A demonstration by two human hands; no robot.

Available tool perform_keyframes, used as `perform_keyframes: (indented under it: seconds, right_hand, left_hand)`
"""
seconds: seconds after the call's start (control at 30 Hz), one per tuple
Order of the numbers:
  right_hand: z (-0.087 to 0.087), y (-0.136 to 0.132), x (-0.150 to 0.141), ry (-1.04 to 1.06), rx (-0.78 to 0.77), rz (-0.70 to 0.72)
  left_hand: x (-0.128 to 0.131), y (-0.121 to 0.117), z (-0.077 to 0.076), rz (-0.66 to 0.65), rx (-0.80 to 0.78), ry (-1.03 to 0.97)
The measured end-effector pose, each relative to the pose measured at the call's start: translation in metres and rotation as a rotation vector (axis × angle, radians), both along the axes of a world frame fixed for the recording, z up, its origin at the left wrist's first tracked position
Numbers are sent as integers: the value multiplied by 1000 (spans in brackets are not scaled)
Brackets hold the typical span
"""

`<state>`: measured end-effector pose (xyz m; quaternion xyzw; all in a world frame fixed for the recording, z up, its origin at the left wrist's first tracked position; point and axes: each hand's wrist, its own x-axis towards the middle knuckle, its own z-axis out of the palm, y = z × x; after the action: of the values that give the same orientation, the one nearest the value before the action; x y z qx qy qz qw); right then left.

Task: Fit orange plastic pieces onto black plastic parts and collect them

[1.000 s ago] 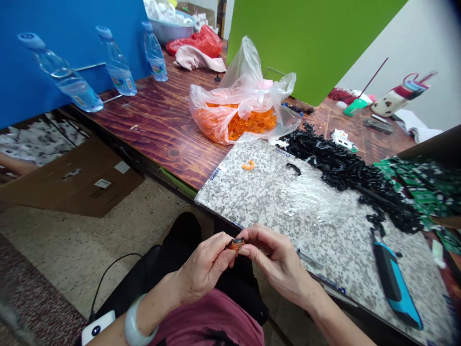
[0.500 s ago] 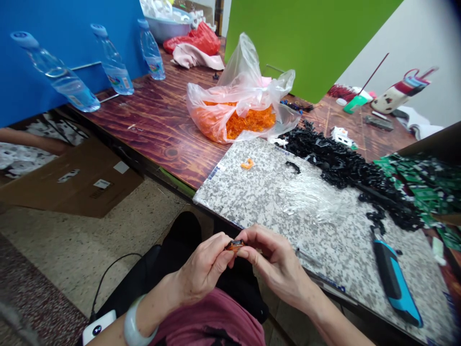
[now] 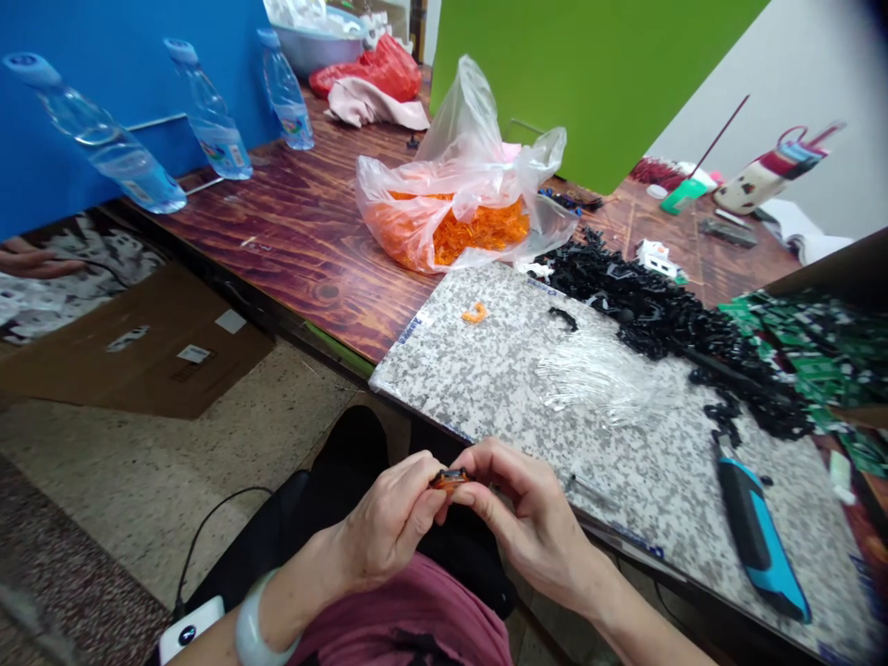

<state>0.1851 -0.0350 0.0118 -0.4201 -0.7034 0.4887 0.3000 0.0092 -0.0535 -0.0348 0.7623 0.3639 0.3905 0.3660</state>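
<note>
Both hands are held over my lap. My left hand (image 3: 388, 523) and my right hand (image 3: 527, 523) pinch a small orange and black plastic part (image 3: 449, 479) between their fingertips, and the fingers hide much of it. Beyond my right hand lies a speckled grey stone-patterned board (image 3: 645, 472). On it are a lone orange piece (image 3: 474, 314), a curved black piece (image 3: 563, 318), a sheet of clear plastic film (image 3: 597, 379) and a blue-and-black handled tool (image 3: 759, 541). A heap of black plastic parts (image 3: 659, 314) lies along its far edge.
A clear bag of orange parts (image 3: 450, 213) stands on the wooden table (image 3: 298, 250). Water bottles (image 3: 208, 111) lean against a blue panel. Green printed pieces (image 3: 811, 361) lie at right. Another person's hand (image 3: 34, 261) shows at far left, beyond the table.
The whole scene has shifted slightly up and left in view. Another person's hand has moved at far left. My hands still hold the small part, now slightly closer together.
</note>
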Motion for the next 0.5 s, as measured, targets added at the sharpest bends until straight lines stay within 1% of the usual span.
perform_keyframes:
  seconds: [0.17,0.33,0.5]
  right_hand:
    - [0,-2,0,-27,-3,-7]
    - [1,-3,0,-15,-11,7]
    - [2,-4,1,-28,42,19]
  left_hand:
    - [-2,-2,1,12,38,1]
    - [-2,-4,2,28,28,10]
    - [-1,-6,2,28,70,5]
